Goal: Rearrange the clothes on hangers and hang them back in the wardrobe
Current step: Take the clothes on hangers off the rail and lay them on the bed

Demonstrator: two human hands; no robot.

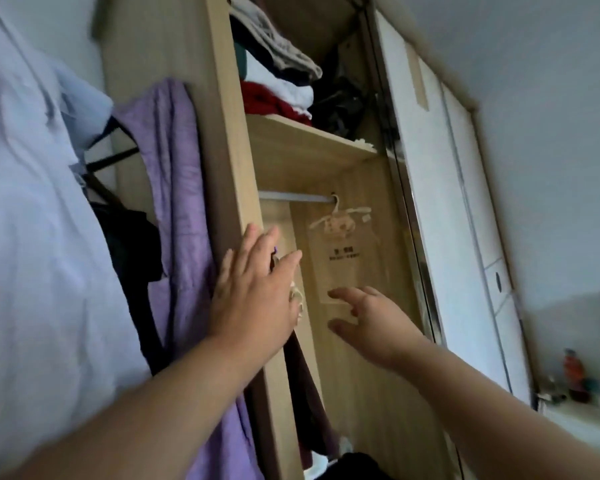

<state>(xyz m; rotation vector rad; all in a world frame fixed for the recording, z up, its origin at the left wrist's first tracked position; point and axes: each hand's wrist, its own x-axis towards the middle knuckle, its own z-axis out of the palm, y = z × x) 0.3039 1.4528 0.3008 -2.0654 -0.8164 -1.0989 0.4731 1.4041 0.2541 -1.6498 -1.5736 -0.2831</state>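
An open light-wood wardrobe fills the middle of the head view, with a metal hanging rail under its shelf. A clear bag on a pale hanger hangs from the rail. A purple garment and a pale blue garment on dark hangers hang outside the wardrobe's left side. A dark maroon garment hangs inside below my hands. My left hand, fingers straight, lies against the wardrobe's front edge by the purple garment. My right hand reaches into the wardrobe, fingers spread, holding nothing.
Folded clothes are stacked on the upper shelf. A white sliding door stands to the right of the opening. A counter with small bottles sits at the far right. Dark clothing lies at the wardrobe's bottom.
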